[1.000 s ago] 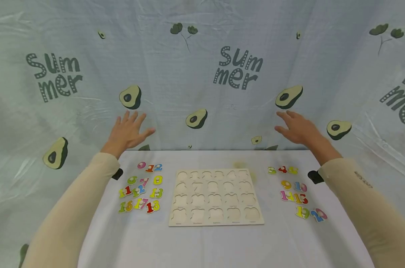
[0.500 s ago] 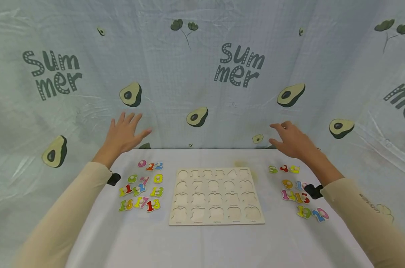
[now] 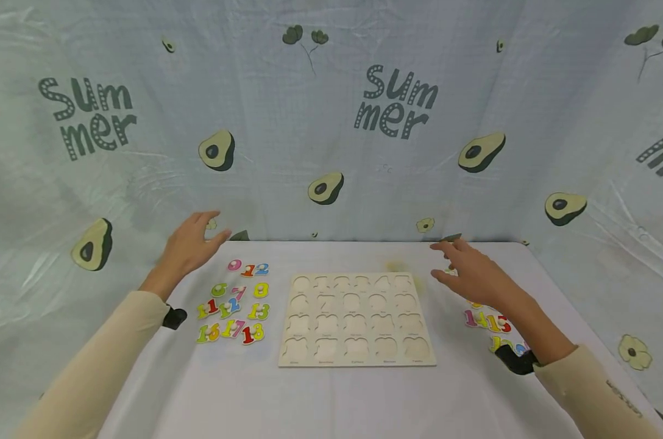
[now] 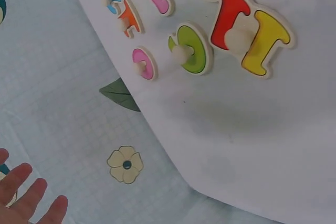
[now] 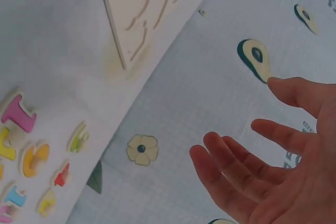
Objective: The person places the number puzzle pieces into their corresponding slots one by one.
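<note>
Now, your hands: left hand (image 3: 186, 248) and right hand (image 3: 475, 272) apart, fingers relaxed
Backdrop (image 3: 276, 103): reads "summer"
Number pieces (image 3: 258, 332): include 16, 17, 18
Board (image 3: 356, 317): captions illegibly small

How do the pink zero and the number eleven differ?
The pink zero is one digit; the number eleven has two. The zero is pink; the eleven is yellow and red. The zero is smaller than the eleven. Both have knobs and lie on the table.
</note>
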`<state>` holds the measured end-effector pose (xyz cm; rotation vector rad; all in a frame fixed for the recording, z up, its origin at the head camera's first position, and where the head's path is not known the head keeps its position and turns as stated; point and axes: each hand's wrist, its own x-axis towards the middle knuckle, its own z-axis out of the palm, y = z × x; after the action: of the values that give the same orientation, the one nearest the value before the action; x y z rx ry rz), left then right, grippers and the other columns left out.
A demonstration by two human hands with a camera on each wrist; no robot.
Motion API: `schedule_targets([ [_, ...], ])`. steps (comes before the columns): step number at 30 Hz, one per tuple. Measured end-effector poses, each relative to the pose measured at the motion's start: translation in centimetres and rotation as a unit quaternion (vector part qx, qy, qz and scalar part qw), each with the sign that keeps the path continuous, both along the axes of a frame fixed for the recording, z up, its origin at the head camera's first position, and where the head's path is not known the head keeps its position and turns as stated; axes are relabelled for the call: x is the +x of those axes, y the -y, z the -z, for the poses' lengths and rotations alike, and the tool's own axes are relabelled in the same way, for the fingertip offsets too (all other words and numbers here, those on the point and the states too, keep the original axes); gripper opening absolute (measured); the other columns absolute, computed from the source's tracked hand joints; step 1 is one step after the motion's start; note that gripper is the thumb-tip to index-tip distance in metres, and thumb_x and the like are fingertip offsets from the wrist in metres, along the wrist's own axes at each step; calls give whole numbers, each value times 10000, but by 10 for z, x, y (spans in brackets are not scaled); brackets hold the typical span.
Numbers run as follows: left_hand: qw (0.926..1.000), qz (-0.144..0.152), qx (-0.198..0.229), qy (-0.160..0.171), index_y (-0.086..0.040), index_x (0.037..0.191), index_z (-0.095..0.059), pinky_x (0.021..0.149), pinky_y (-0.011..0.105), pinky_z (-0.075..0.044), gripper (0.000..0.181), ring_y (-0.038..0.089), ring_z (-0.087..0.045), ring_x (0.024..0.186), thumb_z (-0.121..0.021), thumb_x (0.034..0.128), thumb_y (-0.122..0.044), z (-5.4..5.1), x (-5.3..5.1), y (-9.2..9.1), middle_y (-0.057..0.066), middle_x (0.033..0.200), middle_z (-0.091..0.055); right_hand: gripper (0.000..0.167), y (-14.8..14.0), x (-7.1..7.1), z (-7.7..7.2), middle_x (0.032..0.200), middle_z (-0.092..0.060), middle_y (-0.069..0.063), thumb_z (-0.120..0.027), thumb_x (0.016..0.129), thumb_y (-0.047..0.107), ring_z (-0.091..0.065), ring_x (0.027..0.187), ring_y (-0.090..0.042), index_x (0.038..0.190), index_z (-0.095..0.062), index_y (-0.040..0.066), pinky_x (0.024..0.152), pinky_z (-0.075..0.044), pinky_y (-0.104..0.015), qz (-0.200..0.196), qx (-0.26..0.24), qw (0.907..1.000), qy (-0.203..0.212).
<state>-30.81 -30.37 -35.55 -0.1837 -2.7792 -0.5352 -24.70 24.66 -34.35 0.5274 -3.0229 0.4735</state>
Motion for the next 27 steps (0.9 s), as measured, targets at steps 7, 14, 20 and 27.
schedule_targets([
  [7, 9982, -30, 548, -257, 47, 1390, -547, 1067, 639, -456, 489, 490, -546, 1286, -613, 1031, -280, 27, 0, 4, 304, 1421, -551, 570, 6, 19, 30, 1213, -650, -184, -698, 974, 277, -662, 959, -223, 1473, -501, 84, 729, -562, -327, -118, -727, 9953, 623],
  [14, 9953, -177, 954, -52, 66, 1271, -625, 948, 590, -533, 381, 461, -626, 1138, -620, 1028, -228, 49, -3, 4, 289, 1239, -657, 640, 8, 28, 60, 1164, -659, -174, -752, 934, 266, -666, 805, -179, 1475, -477, 60, 659, -552, -305, -62, -1382, 9796, 1454],
  [20, 9925, -331, 1059, 521, 63, 1266, -645, 937, 546, -534, 381, 421, -626, 1076, -609, 1031, -235, 63, -8, 3, 286, 1193, -675, 660, 10, 29, 81, 1095, -667, -134, -796, 888, 252, -642, 715, -163, 1450, -501, 72, 623, -551, -296, 21, -1454, 9719, 1851],
  [27, 9865, -435, 1215, 1008, 84, 1271, -643, 991, 541, -517, 384, 414, -607, 1085, -645, 1014, -202, 73, -17, 3, 298, 1218, -657, 657, 13, 28, 89, 1040, -668, -114, -829, 854, 223, -632, 623, -184, 1420, -525, 87, 637, -543, -315, 0, -1497, 9642, 2188],
])
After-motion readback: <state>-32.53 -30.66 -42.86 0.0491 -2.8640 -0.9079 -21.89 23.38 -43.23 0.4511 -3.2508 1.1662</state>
